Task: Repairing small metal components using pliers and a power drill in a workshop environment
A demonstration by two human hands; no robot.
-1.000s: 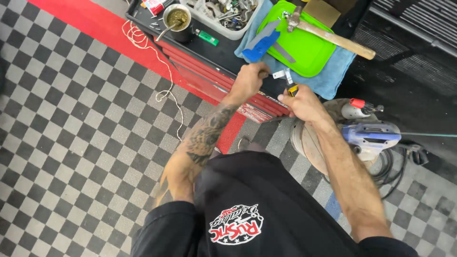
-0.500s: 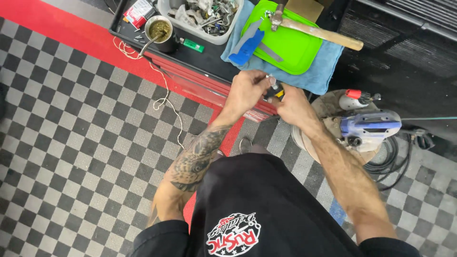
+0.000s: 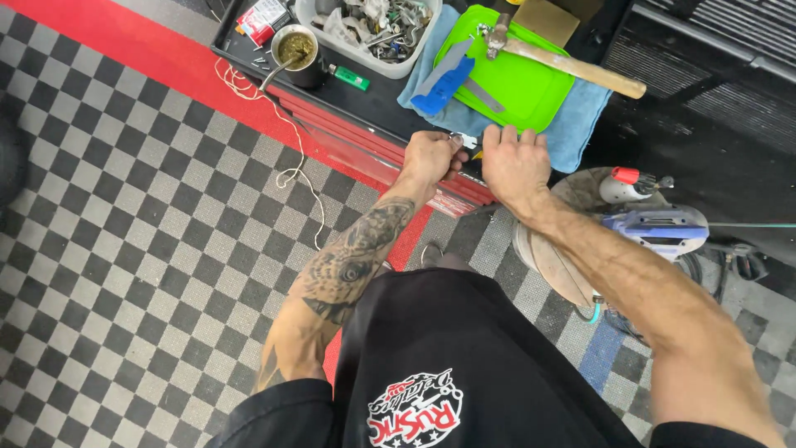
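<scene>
Head view, looking down: I see both forearms reaching forward to the front edge of a black tool cart top [image 3: 377, 104] with red drawer fronts below it.

Left hand [image 3: 431, 156]: fingers curled tight into a fist around a small metal part [image 3: 467, 142] whose silver end pokes out on the thumb side. The grip is narrow and closed on that part.

Right hand [image 3: 514, 162]: palm down, fingers [image 3: 507, 135] laid nearly flat and close together over the cart edge, just beside the left fist. The fingertips touch the lower edge of a blue towel [image 3: 580, 120]. I cannot tell whether this hand pinches anything under its palm.

The small metal part sits between the two hands, at the cart's front edge, just below the towel.

Surroundings:
- A green tray [image 3: 518, 83] lies on the towel, with a wooden-handled hammer [image 3: 572, 66] across its upper corner and a blue tool [image 3: 444, 87] at its left side.
- A white bin [image 3: 414, 62] of mixed hardware stands left of the tray.
- A metal cup [image 3: 298, 50] stands further left, with a green lighter [image 3: 352, 79] beside it.
- A white cord [image 3: 290, 158] trails from the cart onto the checkered floor [image 3: 141, 224].
- A blue power tool [image 3: 655, 224] rests on a round stool to the right.
</scene>
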